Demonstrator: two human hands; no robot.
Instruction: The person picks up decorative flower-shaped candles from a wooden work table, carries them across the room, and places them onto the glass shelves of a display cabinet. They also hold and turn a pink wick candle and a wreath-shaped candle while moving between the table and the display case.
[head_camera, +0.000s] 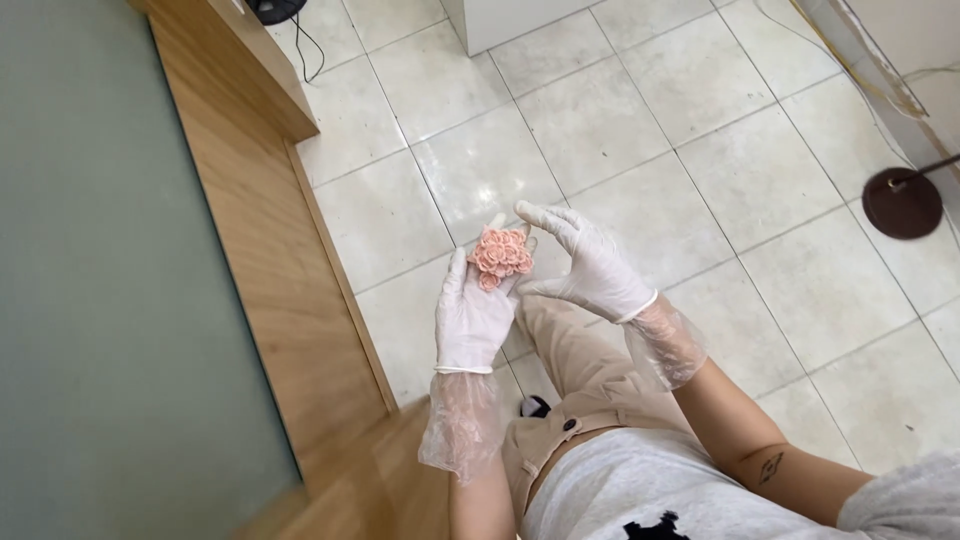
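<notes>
The small pink cluster of rolled, rose-like pieces (500, 256) sat on the upturned fingertips of the left hand (474, 318), which cupped it from below; it looked soft and crinkled, roughly round with no clear long axis; the right hand (590, 268) was just beside it on the right, fingers curved and released, thumb tip near the cluster but grasping nothing; both hands wore thin white gloves with clear plastic cuffs; below lay glossy pale floor tiles (600, 130); at the left ran a wooden desk (260, 220).
</notes>
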